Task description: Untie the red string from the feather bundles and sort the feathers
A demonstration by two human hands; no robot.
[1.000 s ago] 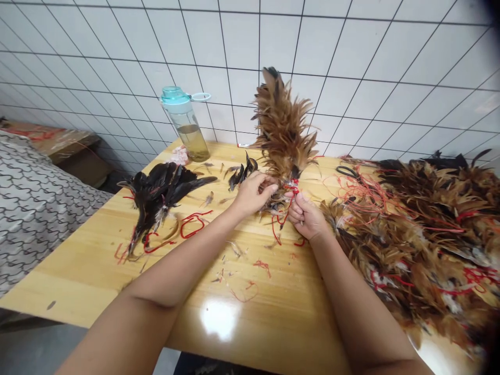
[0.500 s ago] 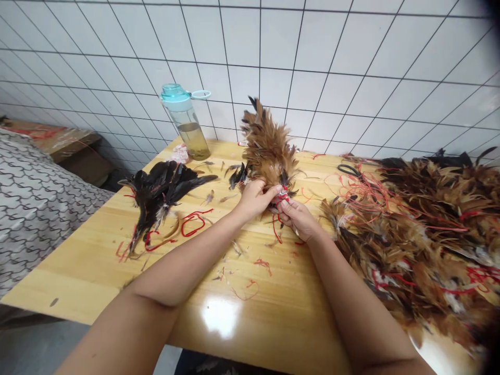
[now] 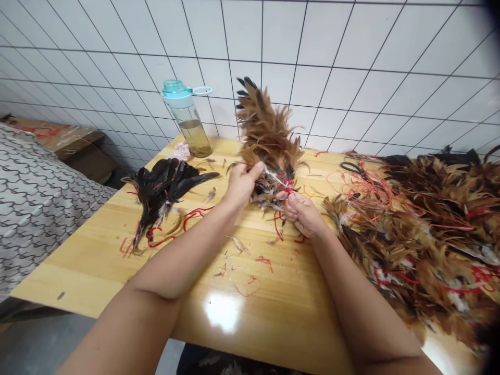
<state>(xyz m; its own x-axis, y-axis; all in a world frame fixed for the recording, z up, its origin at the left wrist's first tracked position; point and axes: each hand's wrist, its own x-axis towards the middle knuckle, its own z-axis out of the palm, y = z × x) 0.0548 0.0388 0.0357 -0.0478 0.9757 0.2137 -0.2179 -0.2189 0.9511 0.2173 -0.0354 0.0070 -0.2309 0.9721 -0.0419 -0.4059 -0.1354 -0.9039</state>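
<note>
A bundle of brown and black feathers (image 3: 267,125) stands over the table in front of me, its lower end bound with red string (image 3: 288,186). My right hand (image 3: 300,211) is closed on that tied end, thumb and fingers pinching it. My left hand (image 3: 242,182) is closed at the bundle's left side, thumb uppermost. From its thumb a thin pale strand (image 3: 275,177) runs to the red binding; whether it is string or quill I cannot tell. The left fingertips are hidden among the feathers.
Black feathers (image 3: 162,182) lie at left near a red string (image 3: 195,212). Behind them stands a bottle (image 3: 195,138) of yellowish liquid. Brown feather bundles (image 3: 422,234) cover the right side, beside tangled red string (image 3: 369,182) and a black-handled tool (image 3: 349,166). A tiled wall (image 3: 320,41) borders the table.
My left hand has drawn away from the binding, up and to the left, and the pale strand now stretches between them. The right hand keeps its grip; the bundle has tipped slightly.
</note>
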